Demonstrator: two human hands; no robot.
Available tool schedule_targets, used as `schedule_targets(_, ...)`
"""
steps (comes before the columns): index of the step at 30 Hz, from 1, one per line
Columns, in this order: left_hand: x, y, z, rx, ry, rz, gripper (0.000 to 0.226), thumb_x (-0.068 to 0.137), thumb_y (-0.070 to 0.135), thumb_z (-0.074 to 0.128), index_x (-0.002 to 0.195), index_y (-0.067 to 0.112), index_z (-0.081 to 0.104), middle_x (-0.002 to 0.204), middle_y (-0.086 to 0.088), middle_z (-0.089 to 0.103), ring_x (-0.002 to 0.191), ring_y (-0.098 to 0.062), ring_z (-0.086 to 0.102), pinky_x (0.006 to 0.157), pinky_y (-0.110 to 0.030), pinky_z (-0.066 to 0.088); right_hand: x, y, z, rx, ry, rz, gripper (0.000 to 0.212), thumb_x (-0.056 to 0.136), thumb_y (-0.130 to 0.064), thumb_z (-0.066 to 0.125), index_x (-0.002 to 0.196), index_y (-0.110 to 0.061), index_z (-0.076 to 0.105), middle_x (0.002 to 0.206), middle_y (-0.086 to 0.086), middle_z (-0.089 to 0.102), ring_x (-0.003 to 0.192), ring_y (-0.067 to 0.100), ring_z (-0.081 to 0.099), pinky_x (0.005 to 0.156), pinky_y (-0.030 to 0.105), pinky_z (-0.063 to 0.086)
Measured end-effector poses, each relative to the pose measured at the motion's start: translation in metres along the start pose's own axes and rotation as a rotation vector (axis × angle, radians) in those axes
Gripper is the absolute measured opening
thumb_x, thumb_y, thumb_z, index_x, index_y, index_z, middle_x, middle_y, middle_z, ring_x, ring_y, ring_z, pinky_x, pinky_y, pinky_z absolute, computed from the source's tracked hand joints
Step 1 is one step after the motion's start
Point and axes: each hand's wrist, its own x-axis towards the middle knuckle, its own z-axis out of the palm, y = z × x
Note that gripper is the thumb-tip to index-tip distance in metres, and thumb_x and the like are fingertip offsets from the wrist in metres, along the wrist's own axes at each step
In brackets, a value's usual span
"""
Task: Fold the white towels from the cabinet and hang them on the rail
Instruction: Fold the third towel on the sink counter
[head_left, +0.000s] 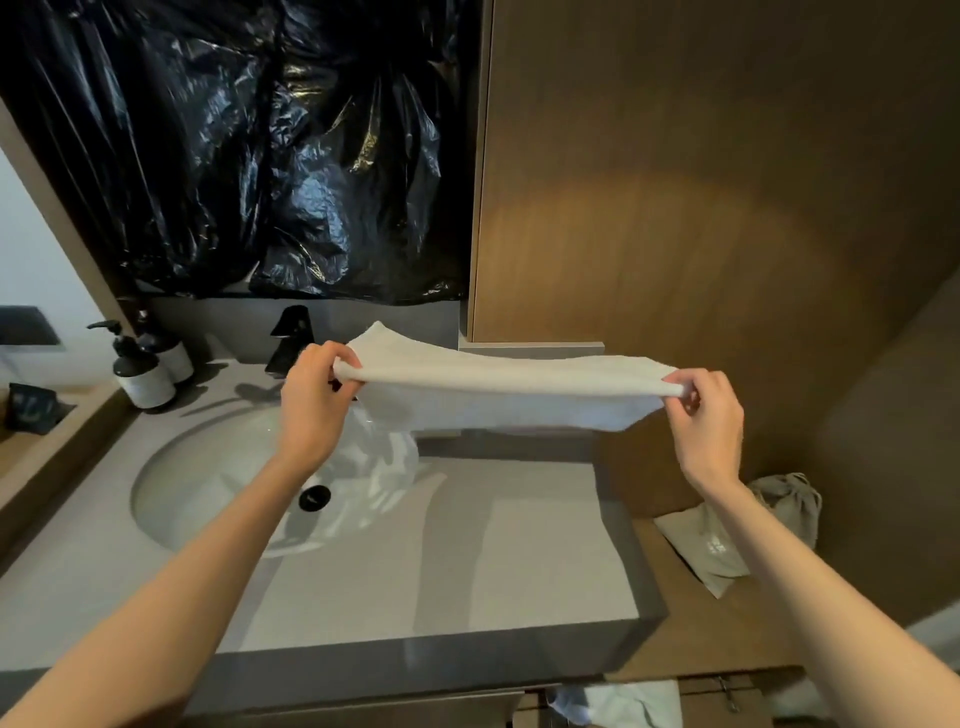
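At the far left, a dark box (31, 410) sits on a lower wooden ledge. Beside it, two black pump bottles (139, 374) stand at the back left corner of the grey table (519, 561). A sheet of crumpled black plastic (260, 156) covers the wall above them. An oval sink basin (208, 467) is sunk into the table, with a black drain (315, 498) at its right side and a black faucet (291, 340) behind it.

The left hand (311, 405) is raised over the right part of the basin. Its fingers (340, 358) are curled round the left end of the white towel (498, 389), with the cloth bunched inside the grip. The towel is stretched almost level in the air between the two hands, clear of the table and above its back edge. One far corner stands up near the faucet, and a second layer sags below the taut near edge.

The right hand (706, 421) pinches the towel's right end between thumb and fingertips. Behind the towel rises a brown wooden cabinet front (701, 182).

To the right of the table, a grey cloth bag (753, 525) lies on a lower wooden surface. At the bottom edge, another piece of white cloth (623, 704) shows below the table's front.
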Motion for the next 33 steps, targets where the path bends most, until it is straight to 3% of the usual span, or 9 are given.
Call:
schedule_targets(5, -0.072, -0.040, 0.028, 0.063, -0.209, -0.172, 0.026, 0.077, 0.006, 0.075, 0.082, 0.017, 0.052, 0.083, 0.000, 0.054, 0.075, -0.022, 0.049, 0.062, -0.031, 0.034, -0.058, 0.046, 0.027, -0.119, -0.149, 0.155, 0.023, 0.084, 0.000, 0.067, 0.089, -0.021, 0.060, 0.094, 0.001, 0.060, 0.085, 0.018, 0.057, 0.072, 0.036, 0.053)
schedule_targets(8, -0.129, -0.068, 0.039, 0.107, -0.460, -0.384, 0.029, 0.070, 0.007, 0.081, 0.078, 0.016, 0.054, 0.073, 0.002, 0.051, 0.074, -0.029, 0.056, 0.056, -0.029, 0.034, -0.108, 0.072, 0.042, -0.256, -0.371, 0.337, 0.023, 0.087, -0.002, 0.064, 0.084, -0.024, 0.058, 0.095, 0.003, 0.064, 0.081, 0.016, 0.058, 0.072, 0.032, 0.055)
schedule_targets(11, -0.155, -0.078, 0.040, 0.172, -0.612, -0.537, 0.022, 0.075, 0.007, 0.072, 0.084, 0.021, 0.057, 0.074, 0.001, 0.052, 0.085, -0.031, 0.061, 0.063, -0.029, 0.038, -0.140, 0.093, 0.047, -0.324, -0.505, 0.480, 0.026, 0.089, -0.002, 0.058, 0.081, -0.026, 0.055, 0.094, 0.006, 0.064, 0.083, 0.021, 0.059, 0.076, 0.038, 0.057)
schedule_targets(16, -0.137, -0.078, 0.044, -0.005, -0.555, -0.690, 0.025, 0.087, 0.022, 0.064, 0.107, 0.013, 0.052, 0.095, -0.008, 0.059, 0.095, -0.028, 0.058, 0.086, -0.039, 0.046, -0.132, 0.091, 0.057, -0.159, -0.386, 0.754, 0.012, 0.099, -0.026, 0.045, 0.105, -0.017, 0.050, 0.106, 0.010, 0.056, 0.096, 0.028, 0.053, 0.082, 0.040, 0.047)
schedule_targets(20, -0.124, -0.081, 0.062, -0.087, -0.497, -0.880, 0.046, 0.090, 0.042, 0.061, 0.119, 0.009, 0.047, 0.103, -0.014, 0.062, 0.100, -0.032, 0.059, 0.089, -0.039, 0.043, -0.115, 0.090, 0.068, 0.011, -0.491, 0.963, 0.056, 0.084, -0.061, 0.055, 0.113, -0.014, 0.056, 0.115, 0.012, 0.061, 0.105, 0.032, 0.056, 0.090, 0.045, 0.048)
schedule_targets(22, -0.123, -0.087, 0.070, -0.002, -0.544, -0.835, 0.041, 0.092, 0.042, 0.057, 0.091, 0.001, 0.057, 0.085, -0.017, 0.063, 0.090, -0.036, 0.061, 0.079, -0.039, 0.045, -0.114, 0.091, 0.072, -0.019, -0.579, 0.996, 0.056, 0.090, -0.053, 0.055, 0.127, -0.011, 0.054, 0.126, 0.013, 0.057, 0.114, 0.034, 0.053, 0.091, 0.043, 0.044)
schedule_targets(24, -0.126, -0.089, 0.075, 0.059, -0.539, -0.798, 0.044, 0.096, 0.038, 0.051, 0.064, 0.008, 0.047, 0.064, -0.010, 0.053, 0.075, -0.036, 0.057, 0.070, -0.039, 0.042, -0.113, 0.094, 0.074, -0.095, -0.607, 0.968, 0.055, 0.096, -0.048, 0.047, 0.136, -0.010, 0.047, 0.133, 0.013, 0.053, 0.120, 0.035, 0.050, 0.099, 0.046, 0.043)
schedule_targets(28, -0.134, -0.104, 0.078, 0.160, -0.517, -0.820, 0.051, 0.094, 0.049, 0.044, 0.074, 0.003, 0.052, 0.078, -0.023, 0.062, 0.086, -0.041, 0.062, 0.089, -0.048, 0.045, -0.116, 0.093, 0.073, -0.237, -0.589, 0.853, 0.044, 0.100, -0.038, 0.039, 0.133, -0.010, 0.046, 0.128, 0.014, 0.055, 0.116, 0.036, 0.052, 0.098, 0.049, 0.045)
schedule_targets(33, -0.137, -0.084, 0.077, 0.290, -0.503, -0.865, 0.031, 0.099, 0.044, 0.039, 0.091, 0.016, 0.050, 0.085, -0.003, 0.058, 0.094, -0.029, 0.057, 0.104, -0.042, 0.032, -0.127, 0.089, 0.071, -0.255, -0.491, 0.722, 0.024, 0.101, -0.029, 0.042, 0.104, -0.006, 0.050, 0.094, 0.014, 0.058, 0.088, 0.032, 0.058, 0.078, 0.045, 0.050)
